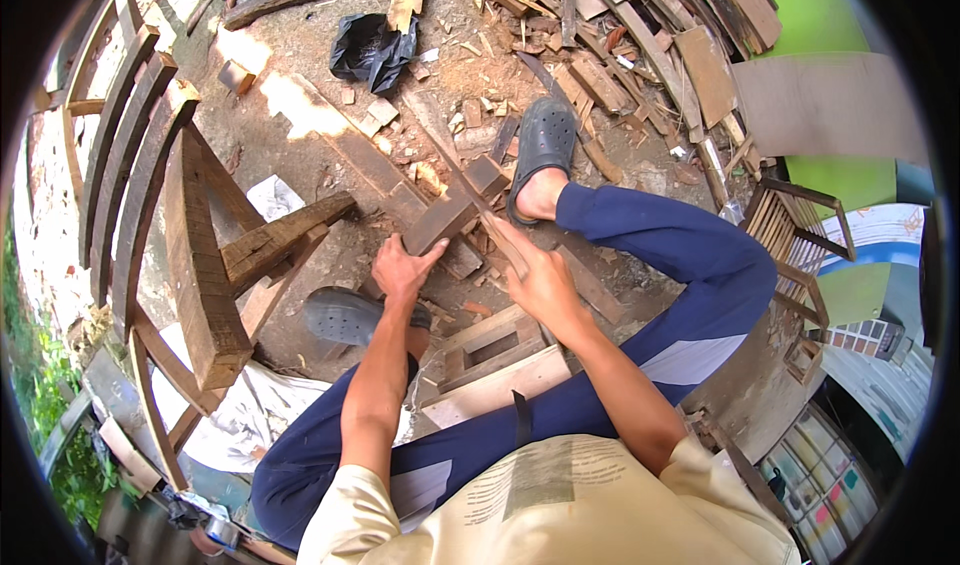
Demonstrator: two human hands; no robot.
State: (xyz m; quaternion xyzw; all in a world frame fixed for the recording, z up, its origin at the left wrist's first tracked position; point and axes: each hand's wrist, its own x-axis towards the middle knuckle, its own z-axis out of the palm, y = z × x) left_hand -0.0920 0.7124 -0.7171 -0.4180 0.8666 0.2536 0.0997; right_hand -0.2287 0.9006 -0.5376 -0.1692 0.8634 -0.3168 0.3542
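Brown wooden block (438, 225) lay slantwise over boards (365, 161) on the littered ground, between the seated person's dark clogs (548, 137). The left hand (402, 268) grasped its near end, thumb along the top. The right hand (543, 283) was closed around the handle end of a long, thin tool (436, 133), seemingly a saw, which crossed the block; I couldn't tell from there whether it had bitten in. Beyond its far tip sat a crumpled black bag (374, 53), and a curved-slat wooden frame (208, 265) stood to the left.
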